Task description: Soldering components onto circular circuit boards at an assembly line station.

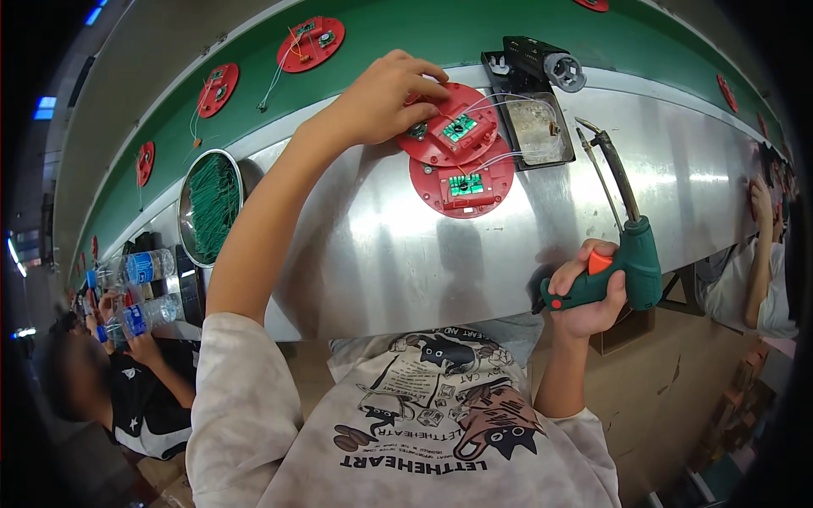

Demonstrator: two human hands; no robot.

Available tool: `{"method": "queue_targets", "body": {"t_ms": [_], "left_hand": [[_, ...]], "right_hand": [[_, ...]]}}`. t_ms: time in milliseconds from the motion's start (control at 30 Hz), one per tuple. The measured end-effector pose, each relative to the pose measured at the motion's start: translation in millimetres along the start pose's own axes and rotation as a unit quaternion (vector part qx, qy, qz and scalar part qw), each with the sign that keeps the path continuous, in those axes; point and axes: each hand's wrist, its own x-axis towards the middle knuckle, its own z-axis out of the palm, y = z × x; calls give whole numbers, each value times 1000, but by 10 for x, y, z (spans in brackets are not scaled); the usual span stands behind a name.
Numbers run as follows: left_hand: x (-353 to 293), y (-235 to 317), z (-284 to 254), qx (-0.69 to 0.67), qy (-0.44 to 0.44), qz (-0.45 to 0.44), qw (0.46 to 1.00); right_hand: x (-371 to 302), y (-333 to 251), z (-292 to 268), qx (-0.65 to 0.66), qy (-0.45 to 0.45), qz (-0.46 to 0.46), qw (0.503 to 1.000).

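Observation:
My right hand (593,292) is wrapped round the handle of a green soldering gun (645,262) with an orange trigger. Its dark tip and thin feed tube point up and away, right of a small metal tray (533,131). My left hand (394,97) grips the upper left edge of a red disc (449,151), fingers bent over it. That disc carries a green circuit board and overlaps a second red disc (487,203) lying nearer to me. White wires run from both discs to the tray.
A black stand with a clear-ended cylinder (563,72) stands behind the tray. At left, a metal bowl (239,190) holds many green wires. Beyond, a green conveyor belt (373,30) carries more red discs (312,44). Plastic bottles (144,267) and co-workers flank the metal bench (356,254).

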Motion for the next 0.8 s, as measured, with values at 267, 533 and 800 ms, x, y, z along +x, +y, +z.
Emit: {"method": "queue_targets", "body": {"t_ms": [267, 533, 800], "left_hand": [[-56, -40, -14, -27, -45, -9, 999], [-411, 28, -39, -77, -2, -104, 992], [-1087, 290, -197, -98, 68, -206, 971]], "right_hand": [[-4, 8, 42, 13, 12, 11, 1000], [18, 24, 31, 10, 12, 2, 1000], [23, 39, 11, -13, 8, 4, 1000]]}}
